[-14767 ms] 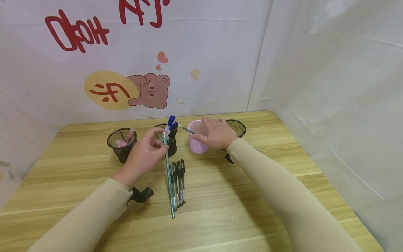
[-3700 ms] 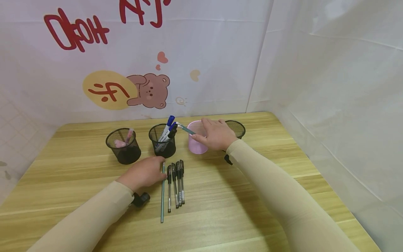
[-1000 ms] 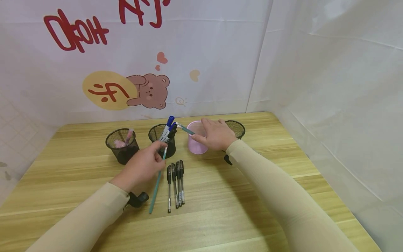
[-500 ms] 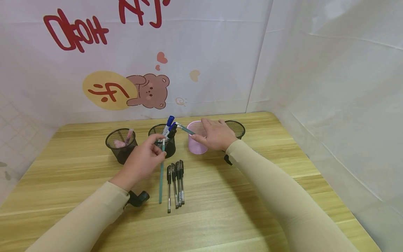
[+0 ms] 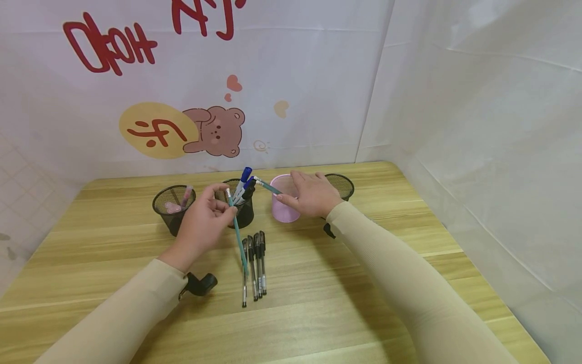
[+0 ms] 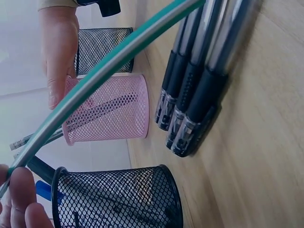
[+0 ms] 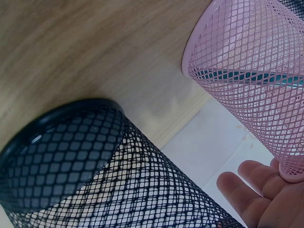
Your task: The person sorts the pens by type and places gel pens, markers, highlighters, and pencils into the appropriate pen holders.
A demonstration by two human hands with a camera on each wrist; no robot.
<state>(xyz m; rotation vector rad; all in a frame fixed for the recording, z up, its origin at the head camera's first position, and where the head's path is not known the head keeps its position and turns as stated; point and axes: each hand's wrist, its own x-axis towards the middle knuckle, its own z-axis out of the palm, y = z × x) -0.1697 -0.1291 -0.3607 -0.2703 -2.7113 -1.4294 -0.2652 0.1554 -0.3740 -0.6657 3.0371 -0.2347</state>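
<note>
My left hand [image 5: 204,217] pinches a teal pencil [image 5: 237,230] near its white eraser end, with the other end slanting down over the pens. In the left wrist view this pencil [image 6: 102,71] crosses the picture, its far end cut off. My right hand [image 5: 313,194] holds the pink mesh pen cup [image 5: 285,211] at its rim, thumb at the front and fingers behind. Teal pencils [image 5: 268,187] lean in that cup, eraser ends sticking out to the left. Below the left hand, several black-capped gel pens [image 5: 258,260] lie side by side on the table.
A black mesh cup [image 5: 245,217] with blue and black markers stands left of the pink one. Another black mesh cup [image 5: 175,217], farther left, holds pink items. Right of the pink cup, a third black mesh cup [image 7: 66,156] is partly behind the right hand. White curtains surround the table.
The left hand has picked the teal pencil up from the table beside the pens, raised it, and swung its lower end right, over the pens. The right hand stays at the pink cup.
</note>
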